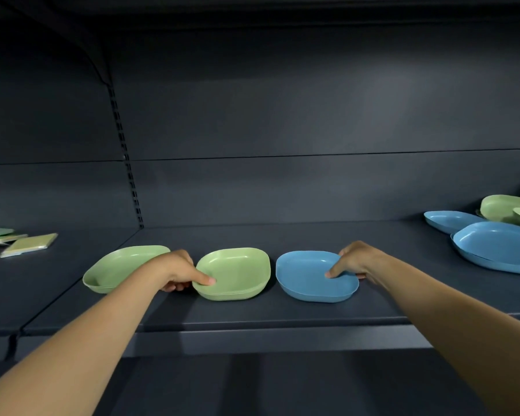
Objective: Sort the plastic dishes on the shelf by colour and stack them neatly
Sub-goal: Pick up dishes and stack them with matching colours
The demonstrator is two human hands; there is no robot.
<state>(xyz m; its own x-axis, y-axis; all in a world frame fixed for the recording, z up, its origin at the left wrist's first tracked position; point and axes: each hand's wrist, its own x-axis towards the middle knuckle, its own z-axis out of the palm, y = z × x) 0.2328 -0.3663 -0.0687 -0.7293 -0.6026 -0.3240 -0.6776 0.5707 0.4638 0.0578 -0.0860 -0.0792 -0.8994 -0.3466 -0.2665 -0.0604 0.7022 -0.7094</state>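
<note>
I am gripping the rim of the green stack point(233, 273) with my left hand point(179, 273), thumb inside, fingers point(174, 286) curled beneath, pinching the near-left edge. My right hand point(353, 261) is pinching the blue dish point(312, 276) likewise at its far-right rim. Both are sitting near the front of the shelf point(252, 313), probably so each colour is getting its own pile. Another green dish point(117, 268) is lying just left; mixed blue and green dishes point(492, 235) are waiting at far right. I am seeing no readable labels or writing.

Single head-worn view, forward and slightly downward, close onto shelf point(282, 310).
</note>
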